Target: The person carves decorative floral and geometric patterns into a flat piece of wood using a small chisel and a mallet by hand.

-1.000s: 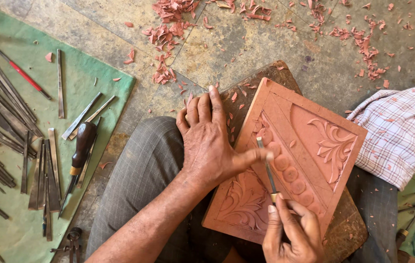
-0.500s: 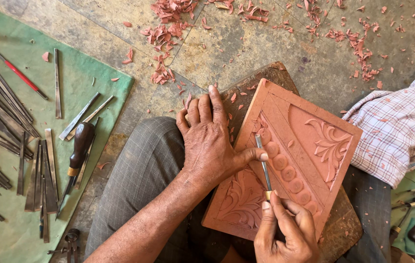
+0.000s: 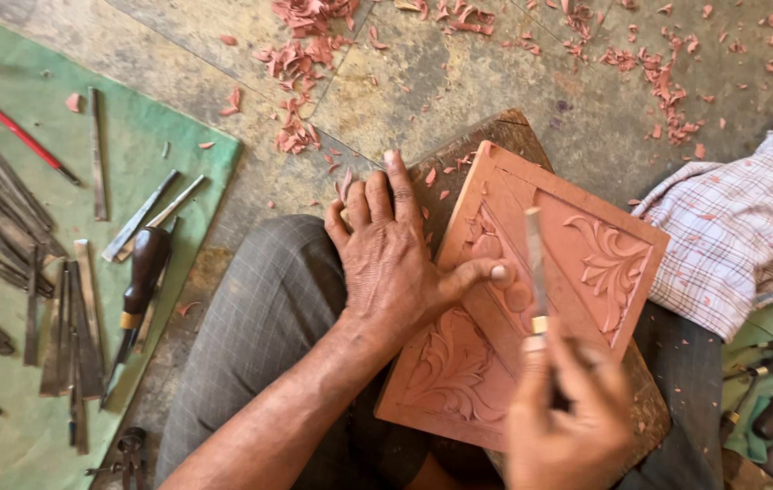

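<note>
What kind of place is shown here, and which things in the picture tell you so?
Probably a wood carver's floor workshop. The left hand steadies a carved reddish panel, the right hand holds a chisel, more chisels lie on a green mat, and shavings litter the stone floor.

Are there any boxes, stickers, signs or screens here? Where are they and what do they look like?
None in view: no box, sticker, sign or screen.
Only a reddish carved panel under the left hand, a chisel in the right hand, metal tools on a green mat, and a checked cloth.
</note>
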